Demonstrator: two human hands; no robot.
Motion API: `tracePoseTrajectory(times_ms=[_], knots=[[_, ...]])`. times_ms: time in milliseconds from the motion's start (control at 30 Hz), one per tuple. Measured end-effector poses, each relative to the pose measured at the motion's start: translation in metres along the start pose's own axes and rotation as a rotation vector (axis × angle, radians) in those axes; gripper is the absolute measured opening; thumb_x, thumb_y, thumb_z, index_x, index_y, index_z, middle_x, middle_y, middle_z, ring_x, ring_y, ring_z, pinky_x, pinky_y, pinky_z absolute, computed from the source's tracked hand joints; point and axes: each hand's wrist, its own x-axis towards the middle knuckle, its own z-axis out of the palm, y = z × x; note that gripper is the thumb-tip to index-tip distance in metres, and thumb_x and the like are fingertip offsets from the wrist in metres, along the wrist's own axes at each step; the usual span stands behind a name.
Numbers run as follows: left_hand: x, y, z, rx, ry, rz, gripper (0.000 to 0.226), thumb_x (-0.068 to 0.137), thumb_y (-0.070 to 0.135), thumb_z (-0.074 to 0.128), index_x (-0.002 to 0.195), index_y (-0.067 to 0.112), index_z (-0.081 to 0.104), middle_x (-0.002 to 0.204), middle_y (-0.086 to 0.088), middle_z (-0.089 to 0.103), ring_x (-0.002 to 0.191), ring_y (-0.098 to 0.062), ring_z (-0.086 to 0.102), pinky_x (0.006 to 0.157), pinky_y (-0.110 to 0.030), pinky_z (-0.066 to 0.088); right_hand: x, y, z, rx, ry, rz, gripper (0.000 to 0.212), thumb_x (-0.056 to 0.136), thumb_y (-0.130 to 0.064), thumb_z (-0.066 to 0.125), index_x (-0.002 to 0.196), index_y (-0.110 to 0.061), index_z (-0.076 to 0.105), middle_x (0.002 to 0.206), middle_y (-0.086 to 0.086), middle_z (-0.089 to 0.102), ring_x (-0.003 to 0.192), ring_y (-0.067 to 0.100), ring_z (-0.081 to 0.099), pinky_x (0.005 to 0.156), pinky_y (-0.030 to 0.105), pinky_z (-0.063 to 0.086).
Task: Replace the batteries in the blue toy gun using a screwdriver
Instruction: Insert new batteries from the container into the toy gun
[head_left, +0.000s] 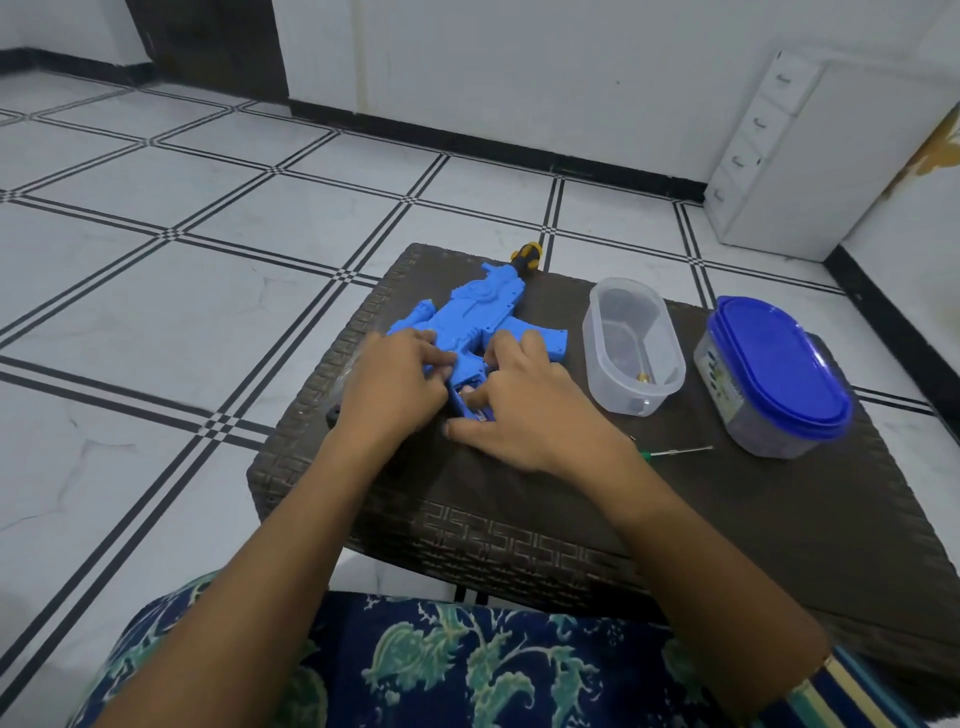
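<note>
Dark woven surface (519, 499) carries the blue toy gun (480, 306) flat on its side, long axis running away from the person, yellow-black muzzle far, grip pointing back between both hands. Left hand (389, 387) fingers curl on the body; right hand (535, 415) fingers curl at the grip's battery bay. Screwdriver (675, 452) lies right of the right wrist.

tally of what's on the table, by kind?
blue toy gun: 1
plastic tubs: 2, clear open tub and blue-lidded tub
green-handled screwdriver: 1
yellow-and-black handle behind the gun, likely another screwdriver: 1
Total: 5
</note>
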Motion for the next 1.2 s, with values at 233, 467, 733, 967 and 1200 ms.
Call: tracePoseTrajectory(times_ms=[233,467,733,967,1200], knots=[[-0.007,-0.002,0.003,-0.027,0.005,-0.027,0.029,0.085,0.027,0.058,0.11,0.027,0.071,0.138,0.0,0.053,0.13,-0.021,0.046,0.103,-0.045,0.04,-0.001,0.0,-0.013,-0.013,-0.098,0.046,0.046,0.087,-0.062,0.05,0.089,-0.023,0.075,0.115,0.001,0.035,0.115,0.023,0.028,0.096,0.052,0.031],[-0.02,0.017,0.007,0.139,0.049,-0.064,0.026,0.09,0.035,0.052,0.109,0.029,0.068,0.151,0.014,0.032,0.139,-0.018,0.023,0.104,-0.054,0.03,0.001,0.05,-0.026,0.365,0.414,0.304,0.018,0.089,-0.019,0.055,0.092,-0.014,0.073,0.101,0.004,0.063,0.093,0.022,0.059,0.082,0.036,0.049],[-0.022,0.029,0.011,0.233,0.056,-0.022,0.025,0.091,0.025,0.05,0.104,0.016,0.069,0.143,0.007,0.047,0.133,-0.014,0.036,0.098,-0.051,0.035,0.007,0.107,-0.043,0.004,0.048,0.742,0.035,0.086,-0.011,0.063,0.12,-0.002,0.058,0.106,0.014,0.062,0.09,0.026,0.061,0.069,0.031,0.047],[-0.024,0.027,0.011,0.26,0.048,-0.007,0.026,0.092,0.027,0.049,0.107,0.018,0.068,0.143,0.007,0.047,0.134,-0.013,0.036,0.098,-0.051,0.035,0.021,0.107,-0.035,0.001,-0.07,0.745,0.031,0.092,-0.015,0.058,0.122,-0.005,0.057,0.119,0.014,0.061,0.11,0.029,0.058,0.082,0.035,0.046],[-0.024,0.028,0.009,0.252,0.046,-0.008,0.026,0.092,0.027,0.049,0.107,0.018,0.069,0.143,0.007,0.047,0.133,-0.014,0.036,0.098,-0.052,0.036,0.002,0.09,-0.07,0.407,0.559,0.513,0.011,0.093,-0.017,0.058,0.103,-0.017,0.064,0.09,0.003,0.067,0.074,0.016,0.064,0.064,0.029,0.05]])
